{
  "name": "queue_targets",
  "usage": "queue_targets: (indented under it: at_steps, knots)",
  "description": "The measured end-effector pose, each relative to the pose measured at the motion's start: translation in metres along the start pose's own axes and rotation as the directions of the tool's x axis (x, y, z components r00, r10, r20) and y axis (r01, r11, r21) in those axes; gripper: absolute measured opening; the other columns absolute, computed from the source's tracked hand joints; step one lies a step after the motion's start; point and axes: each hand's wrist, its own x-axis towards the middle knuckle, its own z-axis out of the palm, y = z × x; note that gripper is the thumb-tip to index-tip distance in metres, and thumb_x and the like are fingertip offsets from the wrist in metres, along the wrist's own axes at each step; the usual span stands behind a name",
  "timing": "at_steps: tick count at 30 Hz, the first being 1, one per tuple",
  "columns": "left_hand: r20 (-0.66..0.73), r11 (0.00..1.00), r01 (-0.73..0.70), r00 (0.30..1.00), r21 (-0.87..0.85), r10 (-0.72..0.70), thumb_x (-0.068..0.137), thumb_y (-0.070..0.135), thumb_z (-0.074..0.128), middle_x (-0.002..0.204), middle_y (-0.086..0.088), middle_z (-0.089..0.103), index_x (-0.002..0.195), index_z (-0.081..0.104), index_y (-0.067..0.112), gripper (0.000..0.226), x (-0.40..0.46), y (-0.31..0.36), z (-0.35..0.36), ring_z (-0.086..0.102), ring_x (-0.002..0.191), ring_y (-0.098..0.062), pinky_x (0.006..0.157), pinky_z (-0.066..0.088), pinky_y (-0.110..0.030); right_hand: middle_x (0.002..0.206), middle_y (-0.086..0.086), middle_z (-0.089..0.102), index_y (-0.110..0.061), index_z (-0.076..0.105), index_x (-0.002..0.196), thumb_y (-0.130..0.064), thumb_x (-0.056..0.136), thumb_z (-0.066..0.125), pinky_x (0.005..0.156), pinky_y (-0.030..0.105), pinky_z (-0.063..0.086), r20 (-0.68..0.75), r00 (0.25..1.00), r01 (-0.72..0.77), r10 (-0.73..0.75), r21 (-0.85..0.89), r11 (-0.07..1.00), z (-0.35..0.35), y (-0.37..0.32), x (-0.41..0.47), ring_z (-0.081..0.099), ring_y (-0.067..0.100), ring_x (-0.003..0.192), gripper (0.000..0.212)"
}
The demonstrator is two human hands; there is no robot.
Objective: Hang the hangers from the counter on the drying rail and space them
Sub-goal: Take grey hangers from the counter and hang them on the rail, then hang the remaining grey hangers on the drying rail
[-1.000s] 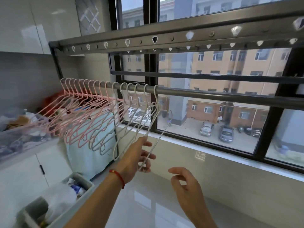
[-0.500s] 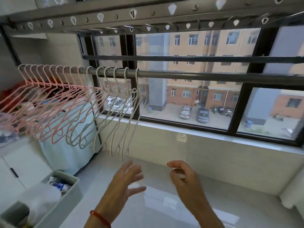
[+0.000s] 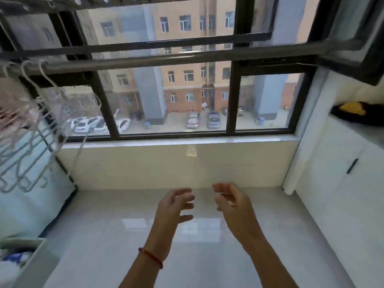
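Hovering over the glossy counter [image 3: 207, 246], our left hand [image 3: 173, 206] and right hand [image 3: 234, 206] face each other with fingers relaxed, grasping nothing. The hangers [image 3: 31, 142] are far from our fingers, up at the left, hooked on the drying rail [image 3: 166, 59], blurred. Beyond is the window [image 3: 176, 100].

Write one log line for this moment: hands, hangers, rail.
left hand: open, holds nothing | right hand: open, holds nothing | hangers: bunched on rail, far left | rail: bare to the right
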Motion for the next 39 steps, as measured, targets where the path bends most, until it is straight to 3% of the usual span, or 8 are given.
queue_targets:
  at_steps: [6,12,17,22,26,29,34,39]
  knots:
    - [0.23,0.992,-0.035,0.973,0.124,0.006,0.097,0.017,0.064,0.104,-0.01,0.077,0.106,0.074,0.014,0.014,0.012,-0.001,0.205,0.071,0.102,-0.031,0.09,0.06,-0.053,0.106,-0.022,0.071,-0.037,0.068,0.105,-0.014,0.093,0.065,0.092,0.048,0.057,-0.289,0.951,-0.127,0.113,-0.029,0.991,-0.211,0.059,-0.005,0.067,0.004,0.099,0.026]
    - [0.528,0.982,-0.063,0.848,0.176,-0.04,0.078,0.037,0.065,0.106,-0.006,0.076,0.108,0.072,0.017,0.036,-0.006,0.003,0.399,0.072,0.101,-0.025,0.092,0.06,-0.051,0.103,-0.014,0.072,-0.034,0.068,0.104,-0.016,0.092,0.064,0.091,0.049,0.057,-0.606,0.771,-0.188,0.197,0.079,0.979,-0.387,0.084,-0.03,0.069,0.01,0.098,0.022]
    - [0.687,0.976,-0.088,0.723,0.199,-0.075,0.094,0.024,0.068,0.105,-0.004,0.077,0.106,0.074,0.019,0.015,-0.005,-0.01,0.525,0.072,0.101,-0.024,0.089,0.062,-0.047,0.106,-0.011,0.071,-0.035,0.066,0.106,-0.021,0.096,0.06,0.094,0.046,0.056,-0.771,0.593,-0.235,0.234,0.113,0.965,-0.478,0.108,-0.052,0.067,0.011,0.099,0.018]
    - [0.801,0.973,-0.107,0.59,0.203,-0.103,0.079,0.035,0.064,0.107,-0.002,0.076,0.103,0.074,0.022,0.03,0.013,-0.018,0.629,0.073,0.099,-0.02,0.086,0.062,-0.04,0.108,-0.008,0.069,-0.032,0.066,0.111,-0.025,0.098,0.058,0.092,0.041,0.057,-0.866,0.426,-0.321,0.26,0.124,0.939,-0.55,0.134,-0.041,0.067,0.009,0.098,0.017]
    - [0.863,0.963,-0.13,0.483,0.234,-0.144,0.096,0.015,0.061,0.108,-0.007,0.076,0.104,0.074,0.019,0.016,0.04,-0.033,0.703,0.072,0.101,-0.025,0.085,0.063,-0.039,0.107,-0.005,0.07,-0.026,0.066,0.115,-0.021,0.097,0.057,0.075,0.025,0.053,-0.915,0.286,-0.42,0.285,0.148,0.895,-0.601,0.157,-0.023,0.066,0.01,0.092,0.02]
    - [0.893,0.954,-0.146,0.412,0.26,-0.18,0.096,0.01,0.061,0.107,-0.017,0.073,0.105,0.073,0.016,0.016,0.058,-0.041,0.752,0.07,0.103,-0.03,0.074,0.062,-0.029,0.104,-0.002,0.071,-0.019,0.069,0.114,-0.018,0.095,0.059,0.079,0.025,0.047,-0.952,0.179,-0.515,0.247,0.123,0.848,-0.639,0.179,-0.007,0.068,0.018,0.095,0.021]
    - [0.911,0.943,-0.177,0.357,0.283,-0.207,0.098,0.012,0.06,0.111,-0.012,0.073,0.109,0.071,0.015,0.016,0.079,-0.053,0.815,0.07,0.104,-0.03,0.081,0.062,-0.035,0.099,0.009,0.075,-0.013,0.071,0.101,-0.02,0.096,0.058,0.08,0.031,0.05,-0.97,0.097,-0.721,0.222,0.085,0.688,-0.71,0.212,0.015,0.07,0.03,0.095,0.016]
    - [0.901,0.935,-0.184,0.376,0.304,-0.219,0.098,0.011,0.061,0.11,-0.014,0.073,0.108,0.071,0.015,0.014,0.089,-0.062,0.853,0.07,0.104,-0.03,0.086,0.061,-0.041,0.101,0.015,0.073,-0.008,0.068,0.094,-0.036,0.095,0.056,0.078,0.036,0.053,-0.979,0.081,-0.924,0.186,-0.004,0.381,-0.782,0.239,0.037,0.07,0.032,0.096,0.031]
